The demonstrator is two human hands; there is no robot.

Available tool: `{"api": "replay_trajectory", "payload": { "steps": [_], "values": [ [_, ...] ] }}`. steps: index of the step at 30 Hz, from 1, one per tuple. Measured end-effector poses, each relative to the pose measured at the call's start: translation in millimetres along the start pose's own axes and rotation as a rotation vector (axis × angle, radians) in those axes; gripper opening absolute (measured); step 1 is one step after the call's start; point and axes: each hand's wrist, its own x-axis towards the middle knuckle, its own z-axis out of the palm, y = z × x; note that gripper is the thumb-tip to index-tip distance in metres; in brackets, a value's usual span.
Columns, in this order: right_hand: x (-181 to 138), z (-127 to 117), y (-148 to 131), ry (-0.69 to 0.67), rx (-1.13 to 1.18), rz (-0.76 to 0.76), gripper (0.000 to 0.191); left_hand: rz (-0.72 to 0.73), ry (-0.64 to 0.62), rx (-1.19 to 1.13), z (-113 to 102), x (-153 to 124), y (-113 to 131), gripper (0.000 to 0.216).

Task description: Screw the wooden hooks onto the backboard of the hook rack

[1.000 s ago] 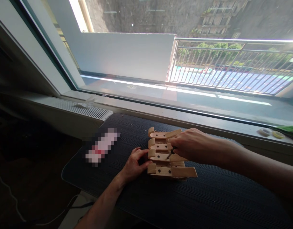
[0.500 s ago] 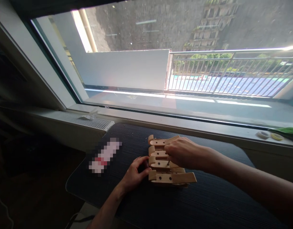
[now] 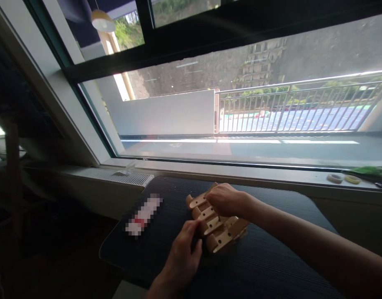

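A wooden assembly [image 3: 220, 234] of several curved slats with dark screw holes lies skewed on a black table [image 3: 271, 265]. My left hand [image 3: 183, 253] presses against its near left end, with thumb and fingers closed on the end of a slat. My right hand [image 3: 225, 200] rests on top of the slats, fingers curled into a pinch around a small dark tool whose tip points down onto the wood. Most of that tool is hidden by the fingers.
A blurred white and red object [image 3: 144, 216] lies on the table to the left of the wood. Behind the table run a windowsill [image 3: 271, 174] and a vent grille [image 3: 122, 177]. Two tape rolls [image 3: 343, 179] sit on the sill at far right.
The wooden assembly has turned so its slats now lie diagonally. My left hand has shifted nearer and to the right along its end. The camera has tilted up, showing more window.
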Motion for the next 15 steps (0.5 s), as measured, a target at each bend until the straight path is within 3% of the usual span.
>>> {"api": "replay_trajectory", "payload": {
  "steps": [3, 5, 8, 11, 15],
  "values": [
    [-4.8, -0.8, 0.6, -0.02, -0.017, -0.037, 0.015, 0.052, -0.097, 0.007, -7.0, -15.6, 20.5, 0.041],
    [-6.8, -0.4, 3.2, -0.036, -0.023, -0.056, 0.014, 0.048, -0.009, 0.002, -20.8, -8.5, 24.5, 0.029],
    [-7.0, 0.9, 8.0, -0.047, -0.027, -0.091, 0.016, -0.041, 0.159, -0.035, -41.9, 29.8, 7.9, 0.021],
    [-4.3, 3.3, 11.3, -0.044, -0.032, -0.137, 0.014, -0.191, 0.083, -0.254, -46.2, 77.0, -30.2, 0.043],
    [-0.6, 7.4, 12.7, -0.025, -0.039, -0.202, 0.013, -0.303, -0.226, -0.539, -26.7, 108.4, -67.9, 0.069]
  ]
}}
